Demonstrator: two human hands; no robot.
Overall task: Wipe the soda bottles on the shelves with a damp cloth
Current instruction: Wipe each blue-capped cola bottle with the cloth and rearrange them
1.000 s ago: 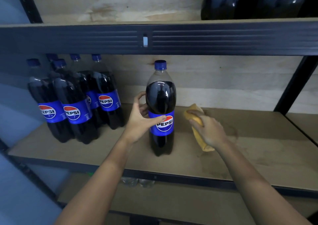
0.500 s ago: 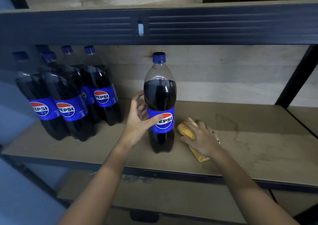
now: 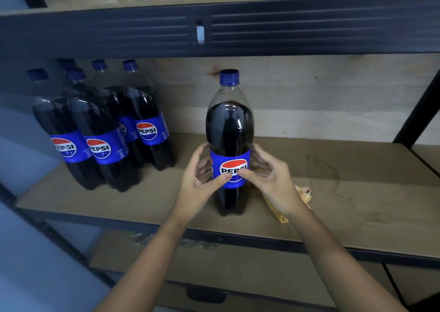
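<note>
Lone Pepsi bottle [image 3: 229,142] upright mid-shelf [image 3: 357,206]. Left hand [image 3: 197,180] and right hand [image 3: 271,180] curl fingers round label. Yellow cloth [image 3: 302,193] lies on shelf beside bottle, unheld. Five-bottle cluster [image 3: 102,130] at left: wiped or not, cannot tell.

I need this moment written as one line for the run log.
left hand: holds Pepsi bottle | right hand: holds same bottle | yellow cloth: on shelf, under right hand
</note>
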